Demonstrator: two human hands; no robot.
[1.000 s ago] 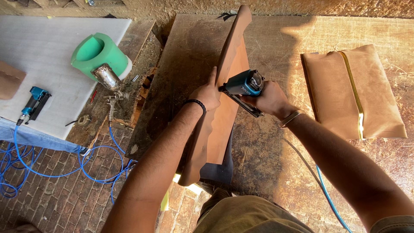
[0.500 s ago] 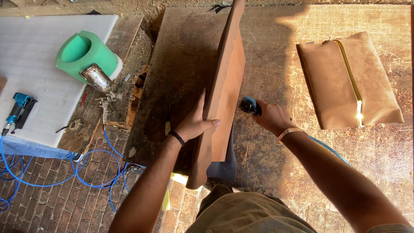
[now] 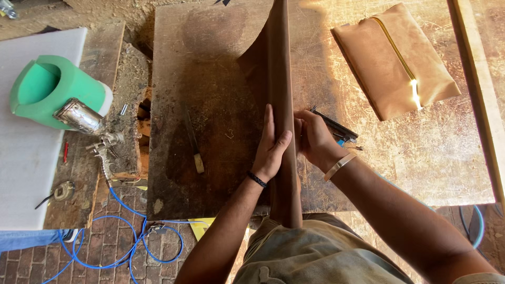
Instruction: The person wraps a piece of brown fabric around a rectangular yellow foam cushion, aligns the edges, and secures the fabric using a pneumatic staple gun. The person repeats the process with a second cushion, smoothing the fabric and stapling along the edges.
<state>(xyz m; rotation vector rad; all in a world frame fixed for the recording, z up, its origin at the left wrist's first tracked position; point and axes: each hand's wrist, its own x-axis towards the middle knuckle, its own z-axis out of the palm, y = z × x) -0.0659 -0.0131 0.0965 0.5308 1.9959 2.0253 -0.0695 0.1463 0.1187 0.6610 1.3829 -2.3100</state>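
The upright panel (image 3: 279,79) at the centre is wrapped in matt tan leather-like cloth, smooth and unmarked, and the cushion (image 3: 394,60) far right wears the same dull covering with a shiny gold zip line. The worktable (image 3: 210,79) beneath is rough, scratched, stained wood, and the tool (image 3: 336,129) under the right hand (image 3: 314,139) looks like dark metal with a blue plastic part. At left, the green foam block (image 3: 58,89) is matt, the spray gun (image 3: 87,121) dull scuffed metal, the blue hose (image 3: 121,252) glossy plastic, the floor (image 3: 42,265) rough brick.
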